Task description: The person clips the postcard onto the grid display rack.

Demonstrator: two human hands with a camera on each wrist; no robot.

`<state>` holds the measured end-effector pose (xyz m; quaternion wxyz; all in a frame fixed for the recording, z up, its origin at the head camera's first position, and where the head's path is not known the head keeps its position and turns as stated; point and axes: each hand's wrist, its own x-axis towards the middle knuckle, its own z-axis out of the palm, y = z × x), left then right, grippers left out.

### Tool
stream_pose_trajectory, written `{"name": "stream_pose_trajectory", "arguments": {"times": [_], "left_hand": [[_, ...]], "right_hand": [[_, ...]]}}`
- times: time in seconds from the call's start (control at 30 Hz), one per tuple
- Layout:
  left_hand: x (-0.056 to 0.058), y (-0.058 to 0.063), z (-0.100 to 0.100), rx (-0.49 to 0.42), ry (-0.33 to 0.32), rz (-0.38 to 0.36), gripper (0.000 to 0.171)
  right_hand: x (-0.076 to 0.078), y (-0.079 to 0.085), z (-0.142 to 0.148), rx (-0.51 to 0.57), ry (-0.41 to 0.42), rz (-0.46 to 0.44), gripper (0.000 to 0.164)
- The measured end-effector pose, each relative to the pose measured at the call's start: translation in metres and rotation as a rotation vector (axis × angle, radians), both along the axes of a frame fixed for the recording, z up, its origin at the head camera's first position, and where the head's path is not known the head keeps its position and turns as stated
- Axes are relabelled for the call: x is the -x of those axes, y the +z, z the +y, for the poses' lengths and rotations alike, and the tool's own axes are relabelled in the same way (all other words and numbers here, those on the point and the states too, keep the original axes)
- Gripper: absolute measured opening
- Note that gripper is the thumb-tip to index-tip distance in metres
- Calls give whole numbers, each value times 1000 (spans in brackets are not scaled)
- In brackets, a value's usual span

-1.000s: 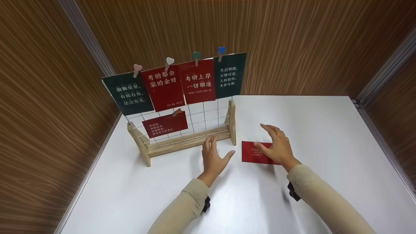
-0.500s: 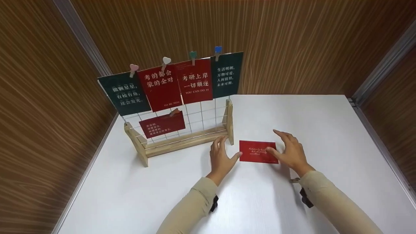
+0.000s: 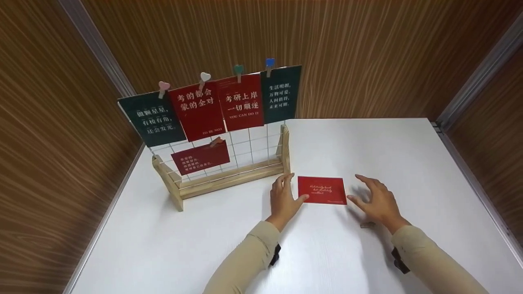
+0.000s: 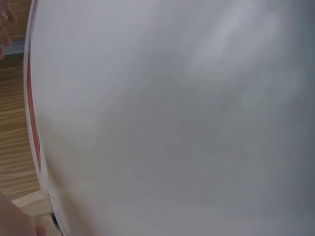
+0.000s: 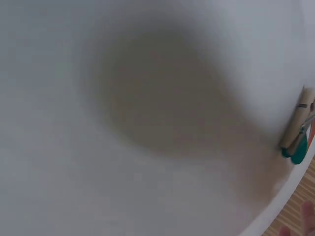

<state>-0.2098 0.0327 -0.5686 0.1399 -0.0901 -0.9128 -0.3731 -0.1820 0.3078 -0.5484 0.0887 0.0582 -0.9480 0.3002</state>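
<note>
A red card with white script lies flat on the white table between the two hands. My left hand is at its left edge, fingers relaxed and thumb tip overlapping the card's edge in the head view. On the other side my right hand hovers with spread fingers, its thumb tip right by the card's right edge. Both hands hold nothing. Under the right hand lies a small wooden clothespin, partly covered in the head view; the right wrist view shows the clothespin with a teal end.
A wooden-footed wire grid rack stands at left, its right foot close to my left fingertips. Several cards hang from it on heart-topped clothespins, with a smaller red card clipped lower. Wood-grain panels enclose the table.
My right hand has drawn back rightward off the red card, uncovering it and the clothespin. My left hand has moved right to the card's left edge. The head view has shifted slightly.
</note>
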Motion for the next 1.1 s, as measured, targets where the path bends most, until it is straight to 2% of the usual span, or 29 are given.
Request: {"name": "stream_pose_trajectory", "arguments": {"times": [0.13, 0.4, 0.77, 1.0, 1.1], "left_hand": [[2, -3, 1, 30, -3, -21, 74], [3, -4, 7, 45, -54, -59, 69], [6, -5, 11, 29, -161, -108, 66], [8, -8, 11, 58, -156, -33, 57], [8, -9, 10, 73, -157, -41, 56]], "right_hand": [[-7, -3, 8, 5, 1, -37, 74], [-20, -8, 20, 10, 39, 4, 67], [-35, -12, 28, -34, 67, -67, 70], [-42, -15, 31, -25, 90, -51, 65], [-45, -17, 33, -23, 101, -45, 63]]}}
